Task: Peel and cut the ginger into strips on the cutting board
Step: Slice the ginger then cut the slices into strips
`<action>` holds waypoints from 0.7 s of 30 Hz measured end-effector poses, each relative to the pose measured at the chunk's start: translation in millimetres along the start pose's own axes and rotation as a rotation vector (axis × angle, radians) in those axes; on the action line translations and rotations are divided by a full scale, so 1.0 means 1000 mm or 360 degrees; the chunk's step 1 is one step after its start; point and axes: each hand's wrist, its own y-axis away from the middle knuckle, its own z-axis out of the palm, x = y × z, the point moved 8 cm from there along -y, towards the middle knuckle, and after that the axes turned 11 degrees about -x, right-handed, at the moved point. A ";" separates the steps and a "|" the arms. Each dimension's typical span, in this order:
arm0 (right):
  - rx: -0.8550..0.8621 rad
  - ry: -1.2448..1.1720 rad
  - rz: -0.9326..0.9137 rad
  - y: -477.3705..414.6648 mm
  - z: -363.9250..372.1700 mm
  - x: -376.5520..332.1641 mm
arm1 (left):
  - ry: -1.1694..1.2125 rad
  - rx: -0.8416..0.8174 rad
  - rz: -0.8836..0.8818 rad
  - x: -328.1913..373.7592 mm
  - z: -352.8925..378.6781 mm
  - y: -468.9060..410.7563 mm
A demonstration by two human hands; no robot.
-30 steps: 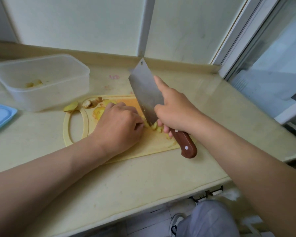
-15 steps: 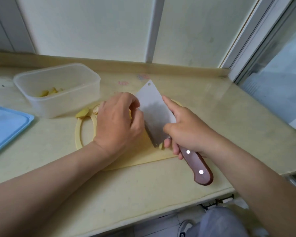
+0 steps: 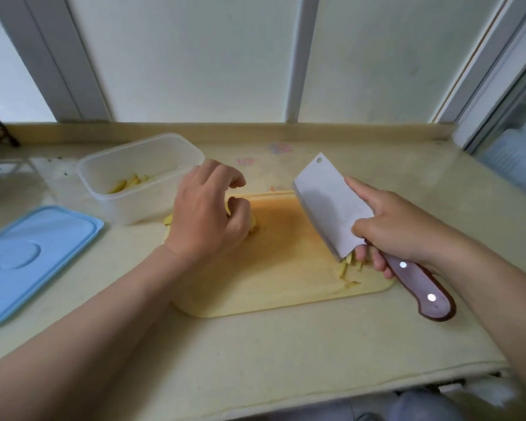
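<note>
Got a little heap of ginger strips (image 3: 348, 268) on the cutting board (image 3: 286, 268), near its front right corner, right at the heel of the cleaver (image 3: 331, 205). Also a few bigger ginger chunks (image 3: 253, 226) at the board's left end, mostly hidden under the left hand (image 3: 207, 220). Fingers curled over them, index lifted a bit; can't tell about an actual grip, too covered up. Right hand (image 3: 398, 229) wrapped round the wooden handle, index finger laid flat along the blade. Blade tilted, heel down on the board, tip up in the air.

Behind the board's left end: clear plastic tub (image 3: 140, 205), top open, some yellow ginger pieces (image 3: 128, 183) at the bottom. Just beside it on the left, flat on the desk (image 3: 286, 360), a blue lid (image 3: 37, 256).

Wide stretch of open board between the two hands. Board's front edge well back from the desk's front edge, plenty of open desk there. Raised ledge (image 3: 225, 130) along the back.
</note>
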 end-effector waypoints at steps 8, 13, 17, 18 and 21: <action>-0.0026 0.0033 -0.0052 0.000 0.004 -0.004 | -0.0220 -0.0788 -0.0268 -0.004 0.015 -0.003; -0.0015 0.0041 -0.0064 0.001 0.006 -0.003 | -0.0528 -0.1022 -0.0376 -0.014 0.023 0.016; -0.0001 0.0016 -0.0075 0.002 0.005 -0.002 | -0.0567 -0.0955 -0.0373 -0.015 0.025 0.015; -0.0002 0.0018 -0.0076 0.002 0.005 -0.002 | -0.0574 -0.0928 -0.0371 -0.014 0.025 0.013; -0.0014 0.0037 -0.0065 0.000 0.005 0.000 | -0.0632 -0.0847 -0.0419 -0.014 0.025 0.011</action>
